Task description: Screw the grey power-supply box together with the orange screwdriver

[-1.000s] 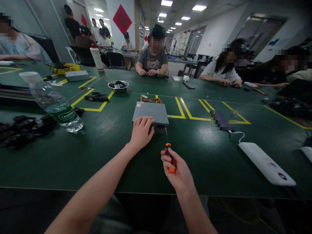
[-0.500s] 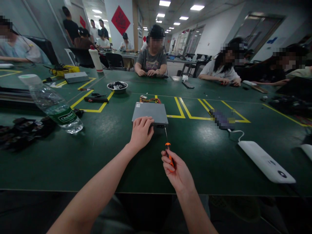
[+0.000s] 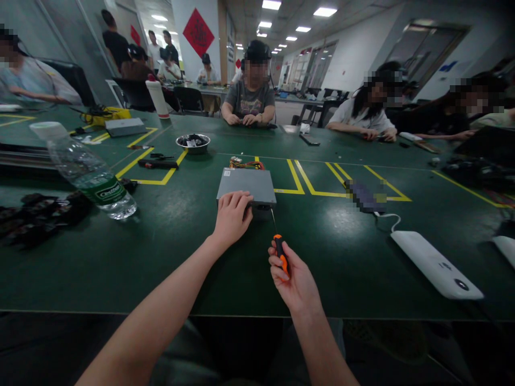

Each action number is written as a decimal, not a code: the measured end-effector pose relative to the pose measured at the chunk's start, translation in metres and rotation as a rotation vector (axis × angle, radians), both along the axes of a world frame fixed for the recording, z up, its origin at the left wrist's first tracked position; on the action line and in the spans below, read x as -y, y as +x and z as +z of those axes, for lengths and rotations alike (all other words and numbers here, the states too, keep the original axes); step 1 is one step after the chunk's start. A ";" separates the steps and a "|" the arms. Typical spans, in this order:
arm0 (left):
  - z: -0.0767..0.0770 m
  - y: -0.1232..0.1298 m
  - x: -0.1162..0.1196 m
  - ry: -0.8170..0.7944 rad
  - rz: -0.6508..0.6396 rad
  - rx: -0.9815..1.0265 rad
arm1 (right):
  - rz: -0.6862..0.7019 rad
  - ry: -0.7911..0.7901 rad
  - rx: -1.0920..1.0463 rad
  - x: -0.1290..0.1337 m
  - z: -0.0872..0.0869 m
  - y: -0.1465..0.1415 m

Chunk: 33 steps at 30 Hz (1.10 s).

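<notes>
A grey metal box with a bundle of coloured wires behind it sits on the green table. My left hand rests over the box's near left edge, its fingers bent onto the top and front. An orange and black screwdriver is held in my right hand, with the fingers closed round the handle. Its thin shaft points away from me, and the tip meets the lower right corner of the box's front face. The exact contact point is too small to tell.
Left stand a water bottle, dark parts and a black tool. A metal bowl is farther back. Right lie a phone and a white power bank joined by a cable. People sit across the table.
My right hand has shifted its grip slightly on the screwdriver, baring more of the black part of the handle. The left hand still rests on the box.
</notes>
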State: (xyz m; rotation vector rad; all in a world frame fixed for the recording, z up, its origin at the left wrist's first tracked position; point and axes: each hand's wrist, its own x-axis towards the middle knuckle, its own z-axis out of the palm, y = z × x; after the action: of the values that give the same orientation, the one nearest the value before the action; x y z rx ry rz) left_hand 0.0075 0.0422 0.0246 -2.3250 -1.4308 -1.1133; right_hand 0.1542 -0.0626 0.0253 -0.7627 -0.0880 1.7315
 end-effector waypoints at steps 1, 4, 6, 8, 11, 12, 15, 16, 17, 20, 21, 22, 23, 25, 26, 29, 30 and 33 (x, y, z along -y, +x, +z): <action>0.000 0.000 0.000 -0.001 -0.002 -0.001 | -0.046 0.041 0.106 0.002 0.001 0.000; 0.001 0.000 0.000 -0.001 -0.006 0.002 | -0.226 0.201 0.498 0.008 0.002 0.000; 0.001 0.000 0.000 -0.003 -0.006 0.005 | -0.288 0.324 0.730 0.012 0.001 0.000; 0.001 0.000 0.000 -0.007 -0.005 0.007 | -0.278 0.441 0.944 0.015 0.000 -0.001; 0.001 0.000 0.000 -0.010 -0.004 0.006 | -0.304 0.585 1.327 0.018 -0.003 -0.001; 0.001 0.000 0.000 -0.011 -0.005 0.005 | -0.346 0.633 1.474 0.018 -0.003 0.000; 0.001 0.001 0.000 -0.010 -0.004 0.001 | -0.482 0.773 1.844 0.017 -0.003 0.005; 0.001 0.001 0.000 -0.010 -0.003 0.002 | -0.513 0.801 1.910 0.015 -0.003 0.007; 0.001 0.001 0.000 -0.010 -0.003 0.001 | -0.537 0.816 1.944 0.014 -0.003 0.010; 0.001 0.001 0.000 -0.010 -0.003 0.000 | -0.560 0.796 1.938 0.010 -0.004 0.017; 0.001 0.001 0.000 -0.010 -0.004 -0.001 | -0.561 0.779 1.917 0.010 -0.004 0.018; 0.001 0.001 0.000 -0.010 -0.004 -0.002 | -0.564 0.764 1.897 0.010 -0.005 0.019; 0.001 0.001 0.000 -0.011 -0.005 -0.001 | -0.566 0.752 1.882 0.010 -0.005 0.018; 0.000 0.001 0.000 -0.012 -0.005 0.000 | -0.549 0.752 1.870 0.013 -0.005 0.014; 0.000 0.001 0.000 -0.012 -0.004 -0.001 | -0.518 0.770 1.876 0.014 -0.005 0.012; 0.000 0.001 0.000 -0.012 -0.004 -0.003 | -0.398 0.832 1.920 0.018 -0.002 0.007; 0.000 0.001 0.000 -0.014 -0.005 -0.002 | -0.383 0.836 1.944 0.018 -0.001 0.006; 0.000 0.001 0.001 -0.019 -0.013 0.003 | -0.411 0.786 2.023 0.018 0.002 0.006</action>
State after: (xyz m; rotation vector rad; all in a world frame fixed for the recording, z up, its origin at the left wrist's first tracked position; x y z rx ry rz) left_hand 0.0087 0.0416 0.0251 -2.3493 -1.4356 -1.1126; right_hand 0.1607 -0.0804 0.0272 -1.4146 -1.6653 -0.1058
